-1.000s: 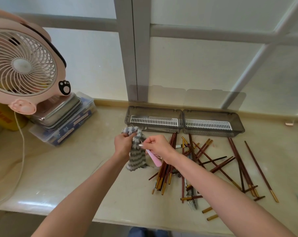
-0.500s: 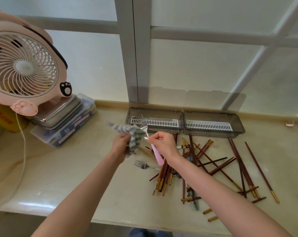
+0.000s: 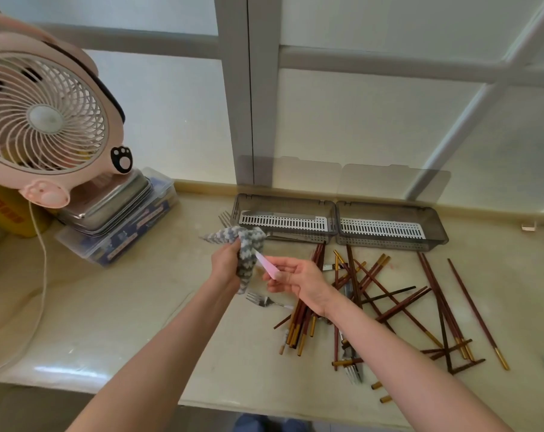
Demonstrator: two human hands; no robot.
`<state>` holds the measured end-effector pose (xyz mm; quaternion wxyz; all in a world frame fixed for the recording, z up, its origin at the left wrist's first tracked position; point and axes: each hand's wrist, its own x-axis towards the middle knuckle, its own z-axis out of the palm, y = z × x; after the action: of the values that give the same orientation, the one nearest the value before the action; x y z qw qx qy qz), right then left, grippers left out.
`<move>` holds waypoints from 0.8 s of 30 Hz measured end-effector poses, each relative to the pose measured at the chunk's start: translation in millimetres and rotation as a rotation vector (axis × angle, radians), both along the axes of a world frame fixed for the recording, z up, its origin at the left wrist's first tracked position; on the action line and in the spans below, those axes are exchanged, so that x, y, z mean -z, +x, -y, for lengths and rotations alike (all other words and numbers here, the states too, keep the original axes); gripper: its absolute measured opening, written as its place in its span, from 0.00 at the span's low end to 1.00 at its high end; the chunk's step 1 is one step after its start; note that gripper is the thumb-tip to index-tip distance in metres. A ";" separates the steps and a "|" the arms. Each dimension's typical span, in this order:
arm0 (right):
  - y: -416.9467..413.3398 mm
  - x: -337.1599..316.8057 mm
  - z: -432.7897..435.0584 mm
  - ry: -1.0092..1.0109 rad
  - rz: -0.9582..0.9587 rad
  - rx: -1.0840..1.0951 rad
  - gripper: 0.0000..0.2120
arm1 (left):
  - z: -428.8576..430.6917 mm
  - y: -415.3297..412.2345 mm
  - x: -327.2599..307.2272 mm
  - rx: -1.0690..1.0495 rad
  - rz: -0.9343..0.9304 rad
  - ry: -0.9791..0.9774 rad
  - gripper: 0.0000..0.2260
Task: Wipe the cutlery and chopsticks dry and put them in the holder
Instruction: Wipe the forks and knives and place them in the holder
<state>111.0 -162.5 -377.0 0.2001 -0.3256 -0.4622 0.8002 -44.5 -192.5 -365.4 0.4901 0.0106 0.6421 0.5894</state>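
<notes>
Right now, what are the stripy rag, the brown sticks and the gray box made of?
The cloth looks like soft fabric, maybe microfiber: it droops and looks fuzzy. The chopsticks are probably wood, perhaps lacquered: smooth reddish-brown with shiny gold ends. The holder looks like smoky plastic: you can see through its walls.

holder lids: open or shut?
Open. Both tinted lids stand upright behind the holder, against the window.
</notes>
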 end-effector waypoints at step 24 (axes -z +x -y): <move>-59.9 2.3 -145.6 0.777 0.809 0.262 0.07 | 12.4 -6.0 4.0 0.316 -0.295 -0.022 0.06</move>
<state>51.1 -16.9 -379.2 0.2098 -0.5629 -0.7179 0.3517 -50.5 -204.9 -369.3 0.4769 0.1919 0.7037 0.4904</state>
